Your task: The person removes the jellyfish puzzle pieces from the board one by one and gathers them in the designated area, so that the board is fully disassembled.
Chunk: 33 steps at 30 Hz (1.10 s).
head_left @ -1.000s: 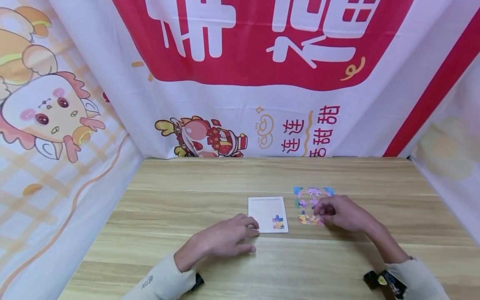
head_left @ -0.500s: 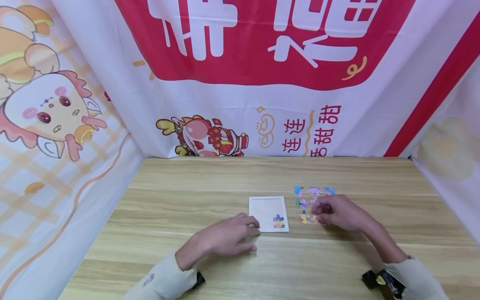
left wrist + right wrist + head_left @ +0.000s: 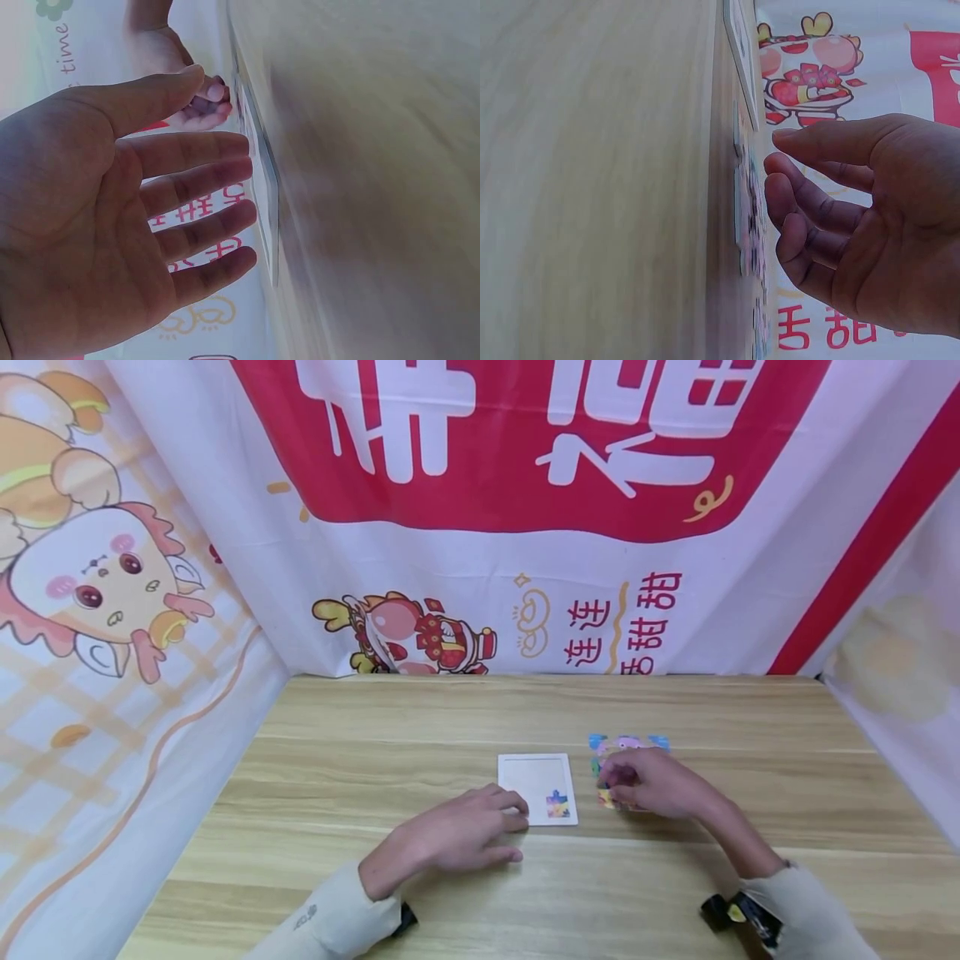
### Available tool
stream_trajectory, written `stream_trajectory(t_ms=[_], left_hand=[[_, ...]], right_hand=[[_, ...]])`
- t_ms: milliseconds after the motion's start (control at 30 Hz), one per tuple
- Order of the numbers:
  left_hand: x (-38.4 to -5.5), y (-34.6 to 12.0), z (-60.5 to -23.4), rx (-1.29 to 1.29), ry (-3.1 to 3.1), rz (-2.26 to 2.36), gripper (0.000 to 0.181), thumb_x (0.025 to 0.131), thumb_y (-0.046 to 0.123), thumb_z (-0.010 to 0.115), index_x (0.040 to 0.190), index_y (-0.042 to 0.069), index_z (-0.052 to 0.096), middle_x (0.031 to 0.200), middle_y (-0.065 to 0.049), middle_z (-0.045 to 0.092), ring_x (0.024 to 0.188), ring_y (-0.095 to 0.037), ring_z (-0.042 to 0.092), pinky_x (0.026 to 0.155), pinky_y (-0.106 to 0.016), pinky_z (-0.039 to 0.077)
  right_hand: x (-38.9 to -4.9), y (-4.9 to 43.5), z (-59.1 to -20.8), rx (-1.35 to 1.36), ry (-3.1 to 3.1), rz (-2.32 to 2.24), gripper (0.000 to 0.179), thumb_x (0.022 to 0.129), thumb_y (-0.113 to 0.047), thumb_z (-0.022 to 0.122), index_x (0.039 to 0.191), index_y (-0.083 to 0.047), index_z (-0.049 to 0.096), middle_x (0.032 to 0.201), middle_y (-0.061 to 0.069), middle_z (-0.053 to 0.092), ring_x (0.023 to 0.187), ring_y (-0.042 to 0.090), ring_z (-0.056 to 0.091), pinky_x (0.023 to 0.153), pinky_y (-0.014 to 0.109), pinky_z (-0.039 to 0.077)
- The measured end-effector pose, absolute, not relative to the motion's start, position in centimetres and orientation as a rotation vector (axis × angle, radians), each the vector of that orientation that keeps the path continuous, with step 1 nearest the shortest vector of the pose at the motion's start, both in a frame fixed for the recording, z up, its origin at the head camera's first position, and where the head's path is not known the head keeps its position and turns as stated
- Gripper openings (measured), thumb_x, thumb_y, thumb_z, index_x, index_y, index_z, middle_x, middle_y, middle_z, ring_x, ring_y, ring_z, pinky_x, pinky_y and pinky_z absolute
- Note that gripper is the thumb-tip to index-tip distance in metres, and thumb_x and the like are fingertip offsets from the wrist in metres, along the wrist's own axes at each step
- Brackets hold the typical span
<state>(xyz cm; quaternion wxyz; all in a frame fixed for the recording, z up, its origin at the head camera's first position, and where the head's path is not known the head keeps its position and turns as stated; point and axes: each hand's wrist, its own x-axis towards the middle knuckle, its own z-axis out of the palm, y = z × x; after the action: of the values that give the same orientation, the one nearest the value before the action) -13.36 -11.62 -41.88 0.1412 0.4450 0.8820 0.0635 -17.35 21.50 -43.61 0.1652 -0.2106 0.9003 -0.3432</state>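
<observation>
My left hand [image 3: 468, 831] lies at the lower left corner of the white puzzle tray [image 3: 525, 777], its fingertips over or on the rim. In the left wrist view that left hand [image 3: 97, 217] has spread, nearly straight fingers and nothing in its palm. A yellow, pink and blue puzzle piece [image 3: 557, 806] sits in the tray's lower right corner. My right hand [image 3: 656, 783] hovers over the loose puzzle pieces [image 3: 626, 742] right of the tray and hides several. The right wrist view shows this right hand [image 3: 855, 217] with loosely bent fingers, thumb and index apart, nothing visible between them.
Pieces of the puzzle [image 3: 754, 217] lie flat on the wooden table [image 3: 420, 718] in the right wrist view. A printed white and red cloth [image 3: 480, 552] hangs behind the table. Another cloth [image 3: 112, 760] borders the left side.
My right hand has moved left over the lower puzzle pieces and now covers more of them. The left hand has shifted slightly right along the tray's edge. The piece in the tray stays put.
</observation>
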Motion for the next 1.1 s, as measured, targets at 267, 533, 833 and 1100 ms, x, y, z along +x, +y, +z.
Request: stream_trajectory(t_ms=[267,533,833,1100], left_hand=[[-13.4,-10.4,-42.0,1.357,2.534,0.145,0.045,0.109,0.044,0.062,0.144,0.018,0.068,0.158,0.002,0.058,0.146,-0.018,0.053,0.125,-0.036,0.045],[-13.6,-9.5,-42.2,1.381,2.517,0.155,0.043,0.108,0.043,0.062,0.142,0.018,0.069,0.157,0.003,0.058,0.142,-0.016,0.055,0.12,-0.033,0.049],[-13.6,-9.1,-42.0,1.318,2.505,0.162,0.047,0.107,0.044,0.064,0.144,0.017,0.068,0.157,0.003,0.058,0.142,-0.015,0.055,0.121,-0.032,0.048],[-13.6,-9.1,-41.9,1.29,2.507,0.19,0.047,0.106,0.045,0.065,0.144,0.018,0.069,0.155,0.003,0.06,0.14,-0.015,0.056,0.119,-0.031,0.05]], right_hand=[[-17.5,19.8,-43.5,-0.719,2.594,-0.946,0.009,0.099,-0.008,0.076,0.106,-0.013,0.076,0.096,-0.002,0.075,0.086,0.01,0.064,0.073,0.023,0.057],[-17.7,18.2,-43.6,-0.784,2.588,-0.948,0.01,0.097,-0.01,0.077,0.107,-0.013,0.076,0.1,-0.002,0.075,0.091,0.011,0.063,0.084,0.028,0.058],[-17.7,16.6,-43.7,-0.856,2.549,-0.974,0.015,0.094,-0.004,0.077,0.107,-0.01,0.077,0.099,0.001,0.075,0.087,0.009,0.062,0.078,0.024,0.057],[-17.7,15.8,-44.2,-0.853,2.544,-0.945,0.017,0.093,-0.003,0.079,0.107,-0.012,0.077,0.1,0.0,0.074,0.083,0.007,0.061,0.073,0.021,0.054]])
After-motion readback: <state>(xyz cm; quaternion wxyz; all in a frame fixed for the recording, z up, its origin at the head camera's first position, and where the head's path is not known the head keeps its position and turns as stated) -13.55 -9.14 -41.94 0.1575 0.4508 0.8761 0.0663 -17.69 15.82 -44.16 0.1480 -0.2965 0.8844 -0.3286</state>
